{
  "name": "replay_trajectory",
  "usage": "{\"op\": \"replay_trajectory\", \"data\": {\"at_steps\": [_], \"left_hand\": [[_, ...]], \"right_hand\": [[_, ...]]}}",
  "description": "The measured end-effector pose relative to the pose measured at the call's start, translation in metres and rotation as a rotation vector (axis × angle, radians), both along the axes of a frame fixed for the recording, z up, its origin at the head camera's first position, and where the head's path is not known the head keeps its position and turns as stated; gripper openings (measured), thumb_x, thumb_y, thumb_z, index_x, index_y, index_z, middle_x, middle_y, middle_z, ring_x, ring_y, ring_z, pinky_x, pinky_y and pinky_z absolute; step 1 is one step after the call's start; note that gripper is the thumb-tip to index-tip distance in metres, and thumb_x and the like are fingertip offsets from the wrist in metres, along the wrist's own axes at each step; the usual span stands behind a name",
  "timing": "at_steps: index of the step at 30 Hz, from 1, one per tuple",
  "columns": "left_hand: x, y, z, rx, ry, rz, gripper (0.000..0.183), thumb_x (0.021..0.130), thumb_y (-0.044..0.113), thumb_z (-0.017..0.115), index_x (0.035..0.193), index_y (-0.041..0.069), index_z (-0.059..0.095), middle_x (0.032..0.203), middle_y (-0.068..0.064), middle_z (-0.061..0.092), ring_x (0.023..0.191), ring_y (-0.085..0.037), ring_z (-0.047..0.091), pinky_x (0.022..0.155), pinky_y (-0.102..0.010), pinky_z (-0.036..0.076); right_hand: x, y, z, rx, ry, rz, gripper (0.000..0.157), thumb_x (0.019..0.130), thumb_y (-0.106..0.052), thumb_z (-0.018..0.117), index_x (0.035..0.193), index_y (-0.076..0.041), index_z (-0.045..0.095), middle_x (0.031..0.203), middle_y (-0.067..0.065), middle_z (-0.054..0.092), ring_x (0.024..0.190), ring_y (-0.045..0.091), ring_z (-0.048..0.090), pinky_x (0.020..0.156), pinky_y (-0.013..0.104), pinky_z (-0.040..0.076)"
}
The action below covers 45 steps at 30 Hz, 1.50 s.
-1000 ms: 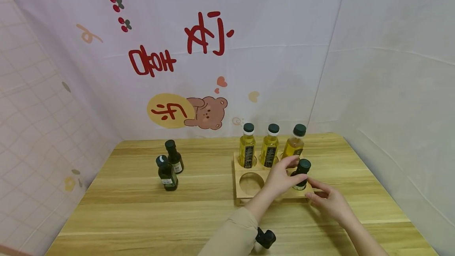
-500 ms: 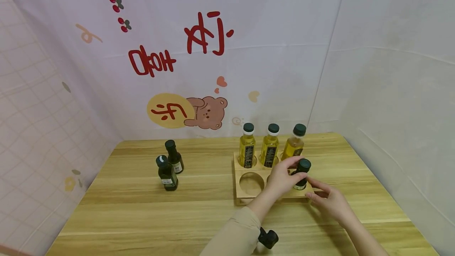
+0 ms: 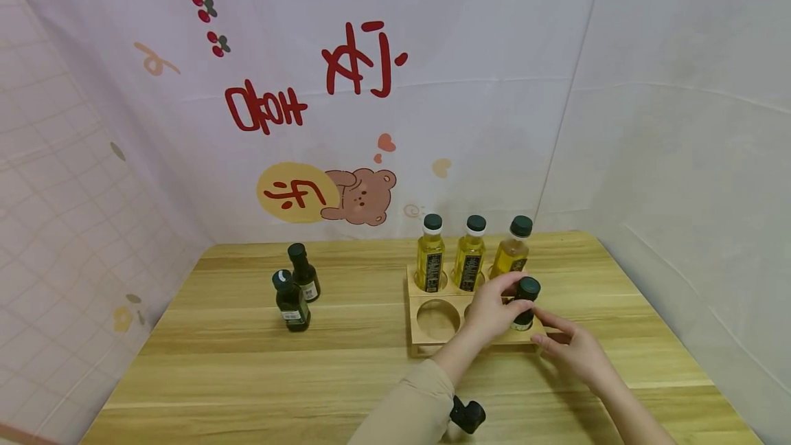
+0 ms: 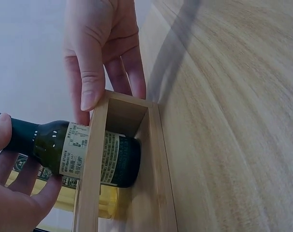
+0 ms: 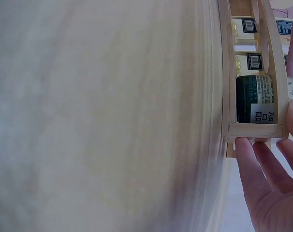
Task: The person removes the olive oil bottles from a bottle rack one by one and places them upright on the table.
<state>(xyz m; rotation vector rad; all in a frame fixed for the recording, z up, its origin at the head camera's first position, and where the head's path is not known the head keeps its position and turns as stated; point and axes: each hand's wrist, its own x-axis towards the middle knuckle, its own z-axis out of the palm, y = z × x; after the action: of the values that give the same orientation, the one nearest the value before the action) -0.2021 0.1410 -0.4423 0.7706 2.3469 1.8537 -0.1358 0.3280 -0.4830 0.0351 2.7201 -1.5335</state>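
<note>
My left hand [image 3: 491, 311] holds a dark green glass bottle [image 4: 52, 145] by its neck, below the dark cap. The bottle stands in the front row's right-hand hole of a two-tier wooden rack [image 4: 91, 169]. Through the rack's open side its base [image 5: 248, 99] shows inside, near the bottom board. With thumb on the top board and fingers against the end panel, my right hand [image 3: 575, 356] holds the rack's right end. Three bottles of yellow oil [image 3: 430, 263] with green caps fill the back row. The front row's left hole has no bottle in it.
Two dark bottles [image 3: 292, 304] stand together on the left of the wooden table [image 3: 247, 390]. Near the front, beside my left sleeve [image 3: 410, 404], another black-capped bottle [image 3: 467, 417] is partly hidden. A printed cloth [image 3: 494, 53] hangs behind the table.
My left forearm has shifted slightly right, and the black-capped bottle beside the sleeve has moved a little right too. Both hands keep their holds on the bottle and the rack.
</note>
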Motion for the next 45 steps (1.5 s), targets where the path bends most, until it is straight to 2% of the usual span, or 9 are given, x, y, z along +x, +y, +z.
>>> {"op": "replay_trajectory", "data": {"at_steps": [8, 15, 20, 25, 29, 37, 45], "left_hand": [[0.002, -0.002, 0.001, 0.027, 0.004, 0.012, 0.042, 0.090, 0.008, 0.073, 0.129, 0.022, 0.066, 0.109, 0.008, 0.070, 0.103, -0.002, 0.062, 0.083, -0.017, 0.049], [0.005, -0.006, 0.011, 0.056, 0.154, -0.049, 0.038, 0.092, 0.005, 0.070, 0.127, 0.019, 0.065, 0.112, 0.006, 0.070, 0.103, 0.002, 0.061, 0.092, -0.021, 0.048], [0.010, -0.015, 0.022, 0.085, 0.192, -0.075, 0.039, 0.092, 0.003, 0.068, 0.129, 0.016, 0.063, 0.115, 0.003, 0.070, 0.105, 0.001, 0.061, 0.093, -0.020, 0.047], [0.015, -0.027, 0.027, 0.123, 0.176, -0.064, 0.041, 0.092, 0.000, 0.068, 0.131, 0.012, 0.062, 0.120, -0.001, 0.068, 0.110, -0.003, 0.061, 0.095, -0.021, 0.047], [0.017, -0.037, 0.028, 0.159, 0.162, -0.056, 0.040, 0.092, -0.001, 0.067, 0.130, 0.013, 0.063, 0.122, -0.001, 0.067, 0.113, -0.006, 0.060, 0.097, -0.023, 0.046], [0.021, -0.062, 0.035, 0.214, 0.153, -0.048, 0.039, 0.092, -0.001, 0.066, 0.130, 0.008, 0.062, 0.125, -0.008, 0.066, 0.113, -0.014, 0.062, 0.096, -0.027, 0.048], [0.021, -0.085, 0.038, 0.201, 0.058, -0.010, 0.042, 0.091, -0.003, 0.067, 0.131, 0.010, 0.063, 0.124, -0.008, 0.065, 0.110, -0.020, 0.063, 0.092, -0.030, 0.051]], "right_hand": [[0.000, 0.000, 0.000, -0.001, -0.007, -0.008, 0.062, 0.093, -0.030, 0.071, 0.147, -0.010, 0.049, 0.145, 0.024, 0.047, 0.110, 0.036, 0.063, 0.078, 0.034, 0.057], [0.001, -0.001, 0.000, -0.003, -0.005, -0.002, 0.064, 0.094, -0.025, 0.070, 0.145, 0.003, 0.045, 0.142, 0.031, 0.046, 0.111, 0.039, 0.062, 0.079, 0.036, 0.057], [0.001, -0.002, 0.000, -0.010, -0.013, -0.002, 0.065, 0.094, -0.026, 0.070, 0.146, 0.003, 0.045, 0.144, 0.030, 0.045, 0.112, 0.040, 0.061, 0.078, 0.034, 0.057], [0.001, -0.001, 0.001, 0.000, -0.019, -0.002, 0.065, 0.093, -0.030, 0.070, 0.148, -0.004, 0.046, 0.145, 0.027, 0.044, 0.113, 0.040, 0.061, 0.078, 0.032, 0.057], [0.001, -0.001, 0.001, -0.005, -0.013, 0.003, 0.065, 0.093, -0.030, 0.070, 0.147, -0.004, 0.046, 0.145, 0.029, 0.044, 0.112, 0.039, 0.062, 0.078, 0.032, 0.057], [0.000, -0.001, 0.000, -0.015, 0.000, -0.004, 0.063, 0.093, -0.028, 0.071, 0.147, -0.004, 0.048, 0.145, 0.028, 0.045, 0.105, 0.022, 0.065, 0.076, 0.028, 0.057], [0.001, -0.002, 0.001, 0.008, -0.003, -0.004, 0.065, 0.092, -0.030, 0.072, 0.147, -0.005, 0.047, 0.146, 0.028, 0.043, 0.113, 0.038, 0.061, 0.076, 0.027, 0.057]]}}
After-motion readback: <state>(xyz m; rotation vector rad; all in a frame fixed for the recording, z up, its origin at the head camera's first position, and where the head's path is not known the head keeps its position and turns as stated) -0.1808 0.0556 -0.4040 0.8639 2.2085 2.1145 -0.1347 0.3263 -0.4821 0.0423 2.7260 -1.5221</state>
